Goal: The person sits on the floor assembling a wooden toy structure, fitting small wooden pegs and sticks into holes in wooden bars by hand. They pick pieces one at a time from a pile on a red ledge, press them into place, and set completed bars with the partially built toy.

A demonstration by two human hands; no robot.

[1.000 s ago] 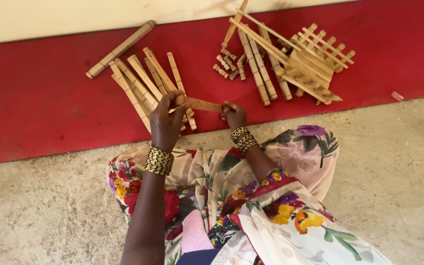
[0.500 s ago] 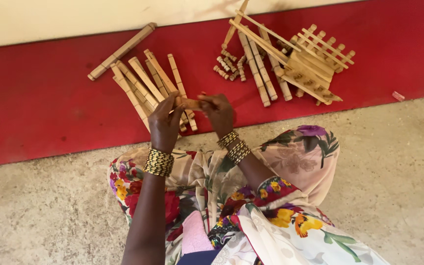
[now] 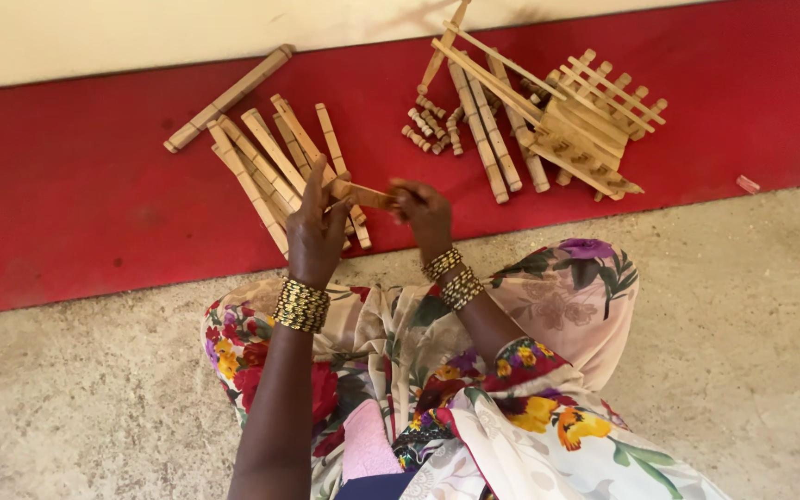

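We note a flat, smooth wooden slat (image 3: 363, 194) clamped between left hand (image 3: 315, 231) and right hand (image 3: 426, 213), fingers curled.

Open red floor strip (image 3: 67, 213) lies left of the loose slat pile (image 3: 270, 157); free passage there. A bare red gap (image 3: 391, 139) separates the slat pile from the short pegs (image 3: 432, 125) and long sticks (image 3: 488, 130). The stacked wooden frame (image 3: 585, 130) blocks the right. Concrete floor (image 3: 752, 324) is open.
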